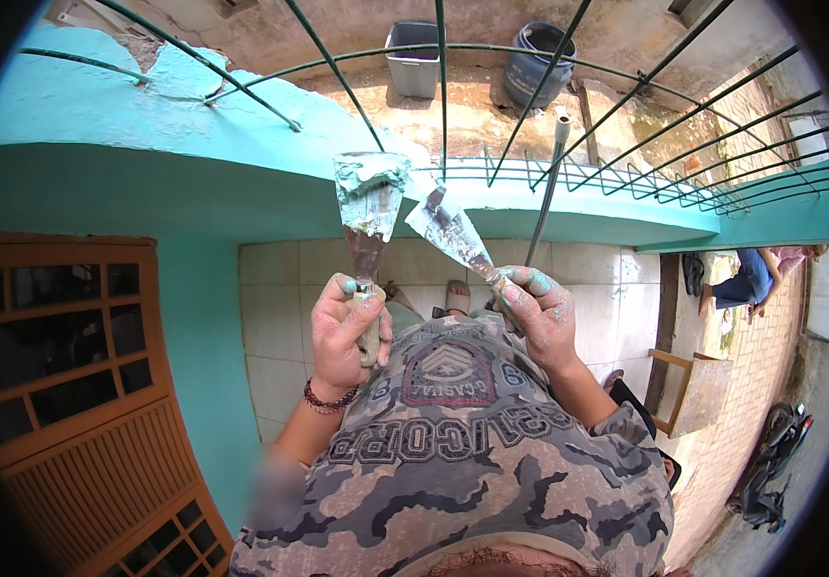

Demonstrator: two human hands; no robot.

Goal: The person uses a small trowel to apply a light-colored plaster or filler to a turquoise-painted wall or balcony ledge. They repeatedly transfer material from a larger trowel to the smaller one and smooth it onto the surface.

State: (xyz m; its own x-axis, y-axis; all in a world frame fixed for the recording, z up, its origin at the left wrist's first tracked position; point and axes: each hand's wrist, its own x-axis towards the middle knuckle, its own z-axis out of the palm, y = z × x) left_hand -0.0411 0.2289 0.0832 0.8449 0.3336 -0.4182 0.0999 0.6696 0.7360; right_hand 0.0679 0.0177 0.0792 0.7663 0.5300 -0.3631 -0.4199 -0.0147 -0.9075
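Note:
My left hand (345,327) is closed round the handle of a putty knife (368,245), its blade pointing up and away from me. A thick layer of pale turquoise filler (372,183) covers the wide end of that blade. In my right hand (541,313) is a second putty knife (450,229), gripped by the handle and tilted to the left. Its blade is smeared with whitish paste, and its tip comes close to the loaded blade. Turquoise smudges mark the fingers of both hands. Beyond the blades runs the turquoise wall ledge (241,125).
Green metal bars (443,96) rise from the ledge, with a grey pole (549,183) leaning there. Behind stand a grey bin (414,72) and a blue drum (537,67). A wooden door (78,385) is at left. At right are a seated person (760,274), a wooden stool (698,394) and a motorbike (770,466).

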